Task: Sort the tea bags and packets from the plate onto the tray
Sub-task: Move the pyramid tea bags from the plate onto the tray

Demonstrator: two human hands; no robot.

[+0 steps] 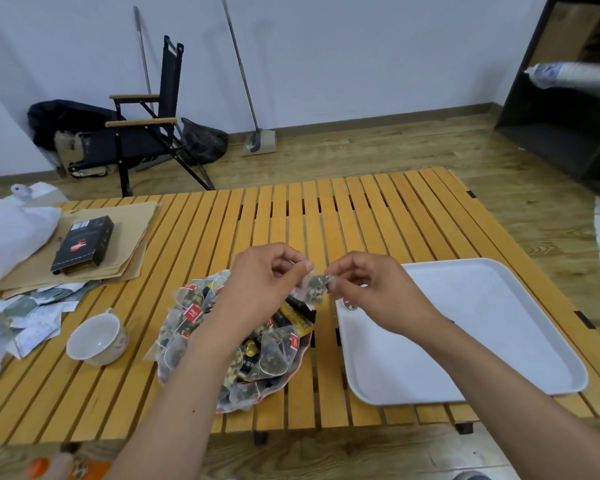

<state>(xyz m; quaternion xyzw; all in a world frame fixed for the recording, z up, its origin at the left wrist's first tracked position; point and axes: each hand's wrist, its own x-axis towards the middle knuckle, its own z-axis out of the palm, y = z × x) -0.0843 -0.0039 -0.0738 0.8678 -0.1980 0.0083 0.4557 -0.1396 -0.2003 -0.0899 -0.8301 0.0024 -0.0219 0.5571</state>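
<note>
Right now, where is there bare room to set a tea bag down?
The white tray is almost wholly bare, right of the right hand. The table slats beyond the left hand, between brown paper and tray, are free too. Crowded: the heaped plate, and the left end with box, wrappers and cup.

The slatted tabletop (361, 216) was honey-yellow with dark gaps; the tray (499, 306) was plain white. Tea bags (274, 355) were translucent, speckled green-brown, with red tags (191, 314); packets (291, 315) were black and yellow. The cup (96, 341) was white, the box (84, 244) black with a red mark.

One tray (482, 327), one plate (299, 360), one cup (96, 341), one box (84, 245)
</note>
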